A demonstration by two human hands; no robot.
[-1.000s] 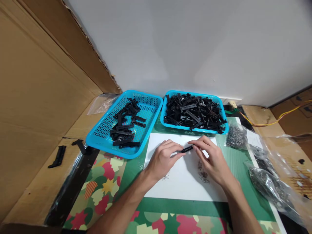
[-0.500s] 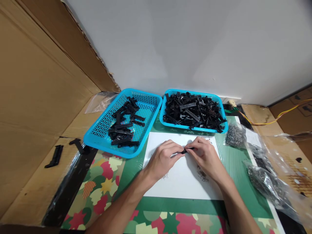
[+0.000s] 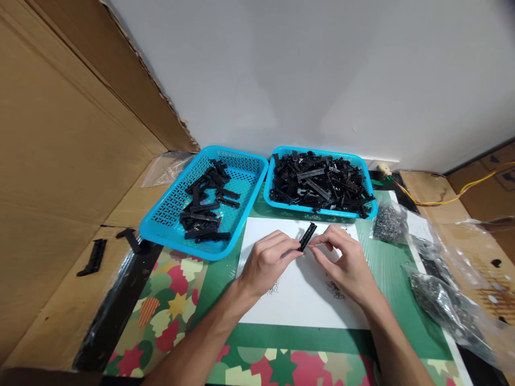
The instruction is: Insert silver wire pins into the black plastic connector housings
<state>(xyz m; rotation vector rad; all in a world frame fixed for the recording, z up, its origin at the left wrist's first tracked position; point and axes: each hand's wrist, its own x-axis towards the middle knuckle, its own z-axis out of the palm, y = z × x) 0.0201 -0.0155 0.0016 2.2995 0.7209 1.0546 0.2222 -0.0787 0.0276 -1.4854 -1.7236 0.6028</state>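
My left hand (image 3: 269,261) pinches a small black plastic bar (image 3: 307,236) by its near end, and the bar tilts up and away over a white sheet (image 3: 306,305). My right hand (image 3: 346,266) is just right of the bar with thumb and forefinger pinched on something thin that I cannot make out. Small heaps of metal bits (image 3: 335,289) lie on the sheet under the hands. Behind them stand two blue baskets: the left basket (image 3: 169,212) holds several black bars, the right basket (image 3: 364,169) is heaped full of them.
Clear bags of small metal parts (image 3: 442,300) lie at the right, one smaller bag (image 3: 388,222) by the right basket. Two loose black pieces (image 3: 93,256) rest on cardboard at the left. A cardboard wall rises on the left, a grey wall behind. A yellow wire (image 3: 454,199) runs at the back right.
The black bar has swung from lying level between both hands to pointing up and away, held by the left hand alone. My right hand has drawn slightly off to the right.
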